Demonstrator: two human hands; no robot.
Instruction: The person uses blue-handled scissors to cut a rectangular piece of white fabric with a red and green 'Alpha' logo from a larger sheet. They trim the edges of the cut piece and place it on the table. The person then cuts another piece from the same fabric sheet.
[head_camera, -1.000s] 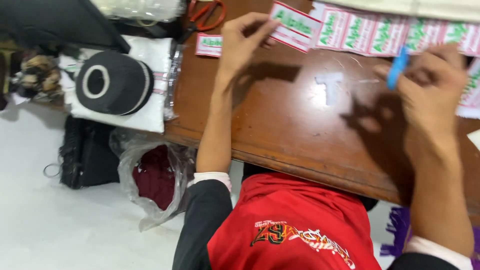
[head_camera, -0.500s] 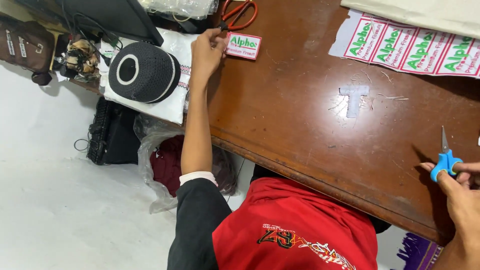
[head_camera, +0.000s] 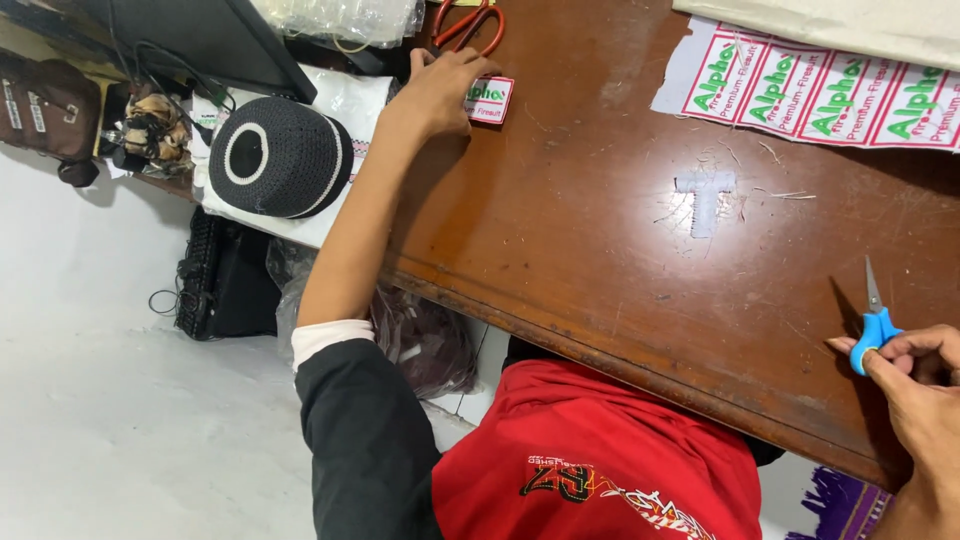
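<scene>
left hand (head_camera: 445, 90): stretched to the bench's (head_camera: 600, 250) far left edge, fingers pressed flat on a single cut label (head_camera: 490, 98) | right hand (head_camera: 915, 385): at the near right edge, clamped on small blue scissors (head_camera: 875, 320), blades pointing away | label lies well apart from scissors, left hand nearer | uncut label strip (head_camera: 810, 90) along the far edge

I am pressing a small white label (head_camera: 489, 99), red-bordered with green lettering, flat on the brown tabletop's far edge, and gripping small blue-handled scissors (head_camera: 874, 322), blades pointing away, near its front edge.
</scene>
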